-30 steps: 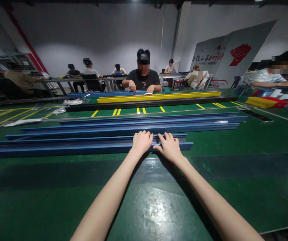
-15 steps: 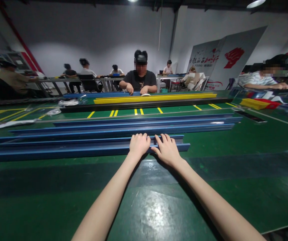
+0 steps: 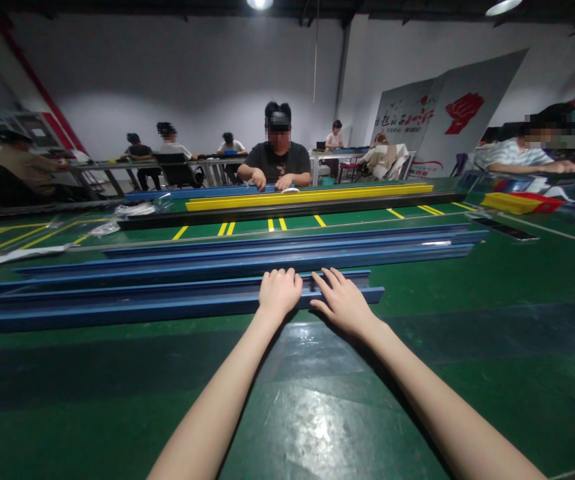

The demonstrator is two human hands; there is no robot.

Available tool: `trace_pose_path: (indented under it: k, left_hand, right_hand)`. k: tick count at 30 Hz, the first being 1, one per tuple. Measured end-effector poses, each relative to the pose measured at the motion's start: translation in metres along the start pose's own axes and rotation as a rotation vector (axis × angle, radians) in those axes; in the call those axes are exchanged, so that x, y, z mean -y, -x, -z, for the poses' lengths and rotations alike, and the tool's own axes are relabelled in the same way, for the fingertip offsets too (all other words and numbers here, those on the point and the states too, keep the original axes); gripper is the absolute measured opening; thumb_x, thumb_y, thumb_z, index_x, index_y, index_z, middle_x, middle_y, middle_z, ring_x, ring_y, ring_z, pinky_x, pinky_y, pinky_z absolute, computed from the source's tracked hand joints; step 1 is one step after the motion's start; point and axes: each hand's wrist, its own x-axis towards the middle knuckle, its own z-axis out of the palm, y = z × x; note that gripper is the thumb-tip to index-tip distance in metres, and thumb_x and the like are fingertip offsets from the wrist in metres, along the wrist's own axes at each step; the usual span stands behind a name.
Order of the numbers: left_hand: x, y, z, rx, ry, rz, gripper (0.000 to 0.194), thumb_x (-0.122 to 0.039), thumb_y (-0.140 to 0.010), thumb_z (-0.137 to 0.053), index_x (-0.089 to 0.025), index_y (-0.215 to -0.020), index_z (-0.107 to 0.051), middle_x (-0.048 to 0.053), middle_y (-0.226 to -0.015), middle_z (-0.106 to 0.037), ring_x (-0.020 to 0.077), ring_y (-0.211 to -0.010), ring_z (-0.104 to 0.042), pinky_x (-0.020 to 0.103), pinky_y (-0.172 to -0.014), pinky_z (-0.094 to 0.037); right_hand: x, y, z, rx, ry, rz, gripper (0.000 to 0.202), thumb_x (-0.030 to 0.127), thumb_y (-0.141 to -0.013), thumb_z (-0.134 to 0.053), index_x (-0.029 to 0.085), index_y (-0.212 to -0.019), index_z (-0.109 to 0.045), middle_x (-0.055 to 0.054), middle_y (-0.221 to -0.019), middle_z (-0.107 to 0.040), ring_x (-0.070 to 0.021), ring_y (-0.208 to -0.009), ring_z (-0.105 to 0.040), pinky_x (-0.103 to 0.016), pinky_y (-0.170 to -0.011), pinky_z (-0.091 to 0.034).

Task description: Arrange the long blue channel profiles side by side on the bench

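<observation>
A long blue channel bar (image 3: 117, 313) with raised side walls lies across the green table in front of me, running out of view at the left. My left hand (image 3: 279, 293) is curled over it near its right end, fingers bent down into the trough. Closer to that end, my right hand (image 3: 345, 303) rests on the same bar with fingers spread, its thumb at the near wall. What the left fingertips press on is hidden. More blue channel bars (image 3: 397, 256) lie parallel just behind.
Farther back lie a black bar (image 3: 317, 208) and a yellow bar (image 3: 312, 197). A person (image 3: 278, 163) sits opposite, hands at another blue bar. At right are a phone (image 3: 505, 229) and a yellow tray (image 3: 509, 204). A clear plastic strip (image 3: 177, 353) crosses the table nearer me.
My right hand has shifted slightly to the right along the blue channel bar. The left hand keeps its place on the bar. The view has moved a little.
</observation>
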Motion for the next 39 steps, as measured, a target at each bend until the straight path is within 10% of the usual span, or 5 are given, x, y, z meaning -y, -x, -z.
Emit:
trace_pose_path:
  k: [12, 25, 39]
  left_hand:
    - [0.0, 0.0, 0.002, 0.035, -0.003, 0.014, 0.038, -0.028, -0.088, -0.025, -0.015, -0.093, -0.06, 0.01, -0.093, -0.065, 0.023, -0.091, -0.057, 0.035, -0.078, -0.036]
    - [0.0, -0.001, 0.0, 0.038, 0.012, 0.013, 0.037, -0.027, -0.088, -0.025, -0.015, -0.092, -0.06, 0.011, -0.094, -0.065, 0.0235, -0.092, -0.057, 0.035, -0.079, -0.037]
    - [0.001, -0.001, -0.002, 0.031, 0.0, 0.007, 0.038, -0.028, -0.088, -0.024, -0.015, -0.092, -0.06, 0.011, -0.093, -0.065, 0.0234, -0.091, -0.057, 0.035, -0.078, -0.037]
  right_hand:
    - [-0.025, 0.012, 0.031, -0.102, 0.072, 0.106, 0.042, 0.038, -0.089, -0.032, 0.013, -0.118, -0.049, -0.014, -0.118, -0.054, -0.0233, -0.107, -0.047, -0.035, -0.089, -0.03]
    - [-0.018, 0.019, 0.056, 0.38, -0.18, -0.031, 0.031, 0.052, -0.073, -0.056, 0.022, -0.077, -0.06, -0.002, -0.076, -0.066, -0.0169, -0.073, -0.06, -0.023, -0.055, -0.028]
    - [-0.018, 0.021, 0.052, 0.466, -0.247, -0.007, 0.036, 0.043, -0.057, -0.072, 0.022, -0.082, -0.057, 0.0, -0.085, -0.063, -0.0168, -0.076, -0.057, -0.023, -0.053, -0.028]
